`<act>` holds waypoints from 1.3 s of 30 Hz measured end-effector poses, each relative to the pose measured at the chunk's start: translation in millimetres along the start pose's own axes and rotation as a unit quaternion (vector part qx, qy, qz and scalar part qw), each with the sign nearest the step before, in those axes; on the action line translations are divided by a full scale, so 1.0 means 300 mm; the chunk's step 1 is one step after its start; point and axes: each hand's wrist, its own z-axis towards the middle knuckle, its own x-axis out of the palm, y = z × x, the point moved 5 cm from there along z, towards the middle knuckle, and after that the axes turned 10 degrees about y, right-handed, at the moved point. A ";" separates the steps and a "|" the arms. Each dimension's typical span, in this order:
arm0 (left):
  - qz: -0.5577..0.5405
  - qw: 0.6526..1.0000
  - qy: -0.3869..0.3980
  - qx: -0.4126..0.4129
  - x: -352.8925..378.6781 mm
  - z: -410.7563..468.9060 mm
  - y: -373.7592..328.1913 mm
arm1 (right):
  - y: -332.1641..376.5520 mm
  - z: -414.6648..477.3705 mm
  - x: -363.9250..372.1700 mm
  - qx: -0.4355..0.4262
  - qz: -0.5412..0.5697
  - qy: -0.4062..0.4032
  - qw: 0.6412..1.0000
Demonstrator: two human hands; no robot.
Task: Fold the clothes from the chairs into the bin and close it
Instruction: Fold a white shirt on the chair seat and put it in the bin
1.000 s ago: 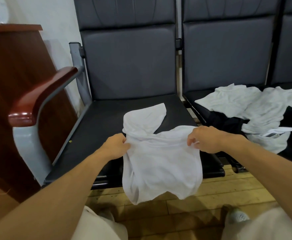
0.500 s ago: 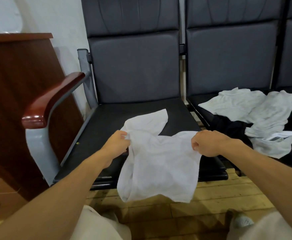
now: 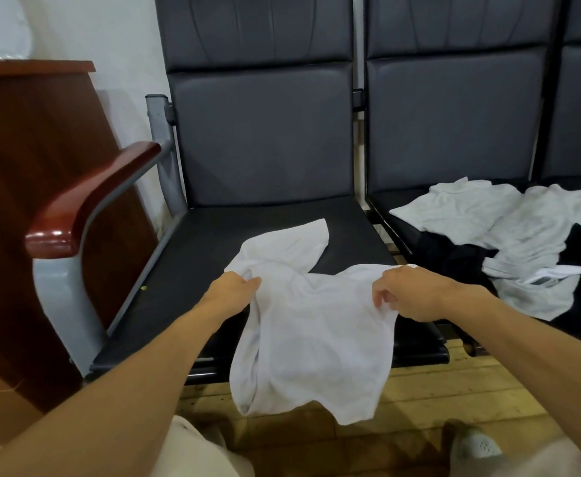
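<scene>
A white T-shirt [image 3: 316, 332] lies half on the left black chair seat [image 3: 192, 270], its lower part hanging over the front edge toward the floor. One sleeve spreads out on the seat behind. My left hand [image 3: 232, 290] pinches the shirt's left shoulder. My right hand [image 3: 409, 296] grips the right shoulder with curled fingers. A pile of white, grey and black clothes [image 3: 509, 242] lies on the chair seat to the right. The bin is out of view.
A red-brown wooden armrest [image 3: 85, 201] on a grey metal frame bounds the left chair. A dark wooden cabinet [image 3: 23, 173] stands at the left against the wall. Wooden floor [image 3: 437, 390] runs below, with my shoe [image 3: 478, 445] at the lower right.
Both hands keep hold of the white shirt. The shirt's hanging part has swung and spread a little, and the view has shifted slightly downward and left.
</scene>
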 end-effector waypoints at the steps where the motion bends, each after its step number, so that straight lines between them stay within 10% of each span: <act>1: -0.010 1.000 0.004 -0.007 0.009 0.009 0.002 | -0.004 -0.003 0.001 -0.005 0.007 0.001 1.000; 13: -0.247 0.916 -0.290 0.126 -0.116 -0.085 -0.073 | 0.024 -0.007 -0.008 -0.039 0.021 0.028 0.999; 21: 0.071 0.986 -0.089 0.126 -0.070 -0.077 -0.032 | 0.054 -0.013 -0.006 -0.063 0.046 0.060 0.995; 27: 0.249 0.965 0.033 0.082 -0.045 -0.058 0.043 | 0.041 -0.034 0.007 -0.087 0.090 0.062 0.990; 34: 0.201 0.949 -0.025 0.243 -0.094 -0.032 0.014 | 0.031 -0.002 0.011 -0.088 0.081 0.050 0.992; 39: 0.236 0.938 0.127 0.219 -0.056 -0.010 0.080 | 0.032 0.023 -0.008 -0.100 0.072 0.071 0.990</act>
